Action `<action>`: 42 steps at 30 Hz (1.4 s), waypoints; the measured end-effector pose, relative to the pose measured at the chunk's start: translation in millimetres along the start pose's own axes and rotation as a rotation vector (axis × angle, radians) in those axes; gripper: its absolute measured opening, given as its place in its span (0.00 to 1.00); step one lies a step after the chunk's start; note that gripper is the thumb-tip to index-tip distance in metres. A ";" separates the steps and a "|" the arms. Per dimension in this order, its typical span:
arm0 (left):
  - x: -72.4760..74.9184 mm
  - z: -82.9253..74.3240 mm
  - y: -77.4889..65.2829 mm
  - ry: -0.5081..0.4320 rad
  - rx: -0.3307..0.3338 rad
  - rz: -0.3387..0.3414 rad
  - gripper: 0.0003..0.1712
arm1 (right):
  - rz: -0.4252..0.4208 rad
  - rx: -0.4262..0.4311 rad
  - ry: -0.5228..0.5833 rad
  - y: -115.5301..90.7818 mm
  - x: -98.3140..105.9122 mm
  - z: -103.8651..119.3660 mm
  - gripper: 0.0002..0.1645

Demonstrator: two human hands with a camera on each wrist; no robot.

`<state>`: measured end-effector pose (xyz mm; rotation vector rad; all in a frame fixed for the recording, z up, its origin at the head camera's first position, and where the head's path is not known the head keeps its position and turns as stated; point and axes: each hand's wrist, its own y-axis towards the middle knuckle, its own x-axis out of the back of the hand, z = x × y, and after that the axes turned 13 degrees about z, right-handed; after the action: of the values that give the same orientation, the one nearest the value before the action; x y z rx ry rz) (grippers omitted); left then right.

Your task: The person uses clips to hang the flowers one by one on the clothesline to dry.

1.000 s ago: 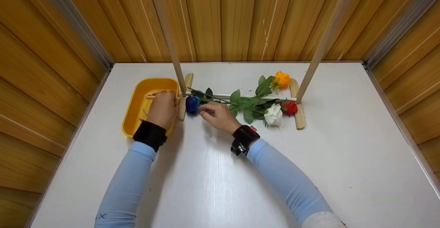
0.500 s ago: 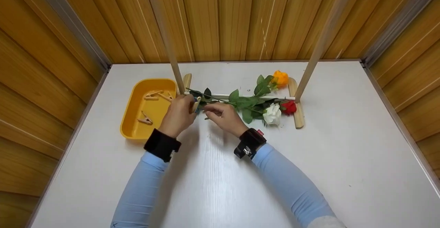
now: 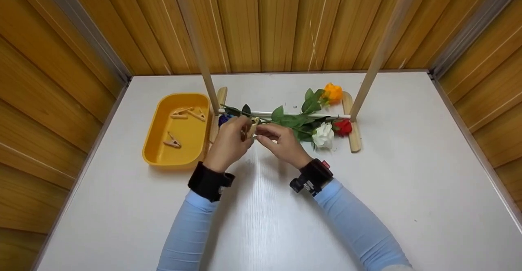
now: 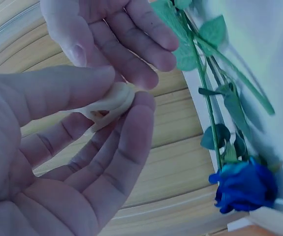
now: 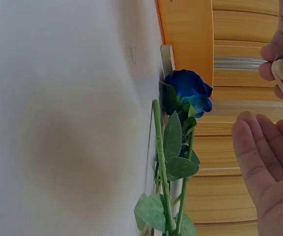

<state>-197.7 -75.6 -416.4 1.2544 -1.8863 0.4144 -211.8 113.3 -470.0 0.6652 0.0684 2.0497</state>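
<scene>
My left hand pinches a pale wooden clothespin between thumb and fingertips, above the table in front of the flowers. Close to its right is my right hand, its fingers loosely extended and nothing held in them in the wrist views; its fingertips come right up by the clothespin. Behind the hands lies a blue rose, partly covered by my left hand in the head view. A white rose, a red rose and an orange rose lie to the right, with green stems and leaves crossing.
A yellow tray with several clothespins stands to the left. A wooden frame with a left upright, a right upright and a low white rod stands behind the hands. Wood-panelled walls enclose the table.
My left hand has come out of the yellow tray with a clothespin and moved right, past the blue rose, to my right hand. The right hand has shifted slightly right and nearer.
</scene>
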 end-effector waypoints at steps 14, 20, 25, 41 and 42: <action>-31.2 -16.5 -2.6 -0.162 -0.031 0.036 0.31 | -0.086 -0.045 0.178 -29.3 21.6 11.9 0.22; -43.1 -18.5 -3.2 -0.146 -0.054 0.013 0.36 | -0.101 -0.033 0.220 -35.5 21.3 11.0 0.21; -49.2 -19.9 -1.2 -0.132 -0.079 -0.014 0.33 | -0.118 -0.049 0.181 -39.5 22.6 9.5 0.20; -51.5 -25.1 -1.8 -0.220 -0.089 -0.012 0.31 | -0.119 -0.096 0.217 -44.4 32.0 14.9 0.18; -51.6 -25.1 -2.4 -0.231 -0.084 -0.001 0.29 | -0.118 -0.101 0.223 -45.0 32.6 15.1 0.18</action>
<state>-175.5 -28.9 -441.3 1.2920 -2.0730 0.1931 -182.8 161.2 -456.8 0.3603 0.1292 1.9915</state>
